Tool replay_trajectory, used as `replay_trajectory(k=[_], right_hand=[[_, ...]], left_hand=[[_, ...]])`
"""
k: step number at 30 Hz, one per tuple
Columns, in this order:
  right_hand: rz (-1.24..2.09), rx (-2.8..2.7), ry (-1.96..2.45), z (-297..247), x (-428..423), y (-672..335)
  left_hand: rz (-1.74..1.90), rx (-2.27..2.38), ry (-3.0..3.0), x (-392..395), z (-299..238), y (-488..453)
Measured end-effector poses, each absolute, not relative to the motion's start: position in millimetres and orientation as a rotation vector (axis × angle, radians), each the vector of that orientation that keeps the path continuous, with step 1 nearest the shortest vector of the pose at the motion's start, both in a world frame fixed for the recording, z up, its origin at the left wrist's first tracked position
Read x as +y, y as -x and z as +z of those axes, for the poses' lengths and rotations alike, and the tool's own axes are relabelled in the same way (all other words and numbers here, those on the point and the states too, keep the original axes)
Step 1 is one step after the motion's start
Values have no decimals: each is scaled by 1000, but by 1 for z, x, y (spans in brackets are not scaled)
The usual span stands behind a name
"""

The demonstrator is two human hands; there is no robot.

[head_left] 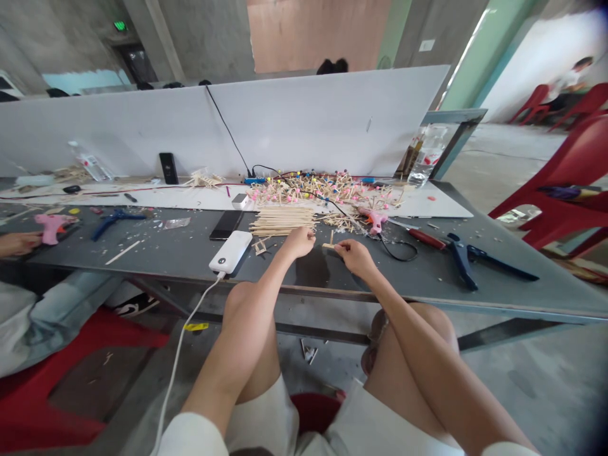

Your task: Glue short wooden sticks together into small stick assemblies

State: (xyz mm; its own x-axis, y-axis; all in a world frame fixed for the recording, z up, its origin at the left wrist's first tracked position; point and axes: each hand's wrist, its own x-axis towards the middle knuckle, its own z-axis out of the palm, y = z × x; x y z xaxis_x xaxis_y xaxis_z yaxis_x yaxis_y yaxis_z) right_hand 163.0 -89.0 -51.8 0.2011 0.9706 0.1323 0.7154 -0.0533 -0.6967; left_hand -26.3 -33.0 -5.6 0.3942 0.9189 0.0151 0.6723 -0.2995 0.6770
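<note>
My right hand [356,256] pinches a short piece of wooden stick [327,246], and another thin stick stands up from it. My left hand [301,242] is closed just left of it, at the front edge of a stack of wooden sticks [280,221]; whatever its fingers hold is too small to make out. A small wooden stick frame [259,247] lies left of my left hand. Beyond my right hand rests a pink glue gun [377,220] among loose short sticks [342,221].
Sticks with coloured balls [323,189] are heaped behind. A white power bank [230,252] with a cable and a dark phone [226,225] lie left. Blue-handled cutters [460,256] and a red-handled tool [425,238] lie right. At far left, a co-worker's hand [21,243] touches another pink glue gun [50,228].
</note>
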Motion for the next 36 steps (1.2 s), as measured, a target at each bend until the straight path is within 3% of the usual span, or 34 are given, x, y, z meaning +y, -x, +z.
replay_trajectory(k=[8, 16, 27, 36], right_hand=[[891, -1242, 1601, -54, -91, -161], [1054, -944, 1357, -53, -90, -155], [1097, -787, 1131, -39, -97, -160], [1049, -758, 1009, -27, -102, -170]], left_hand=[[463, 1318, -2004, -38, -9, 17], [456, 1297, -1944, -37, -10, 16], [415, 1242, -1808, -45, -4, 13], [304, 899, -1809, -55, 3, 5]])
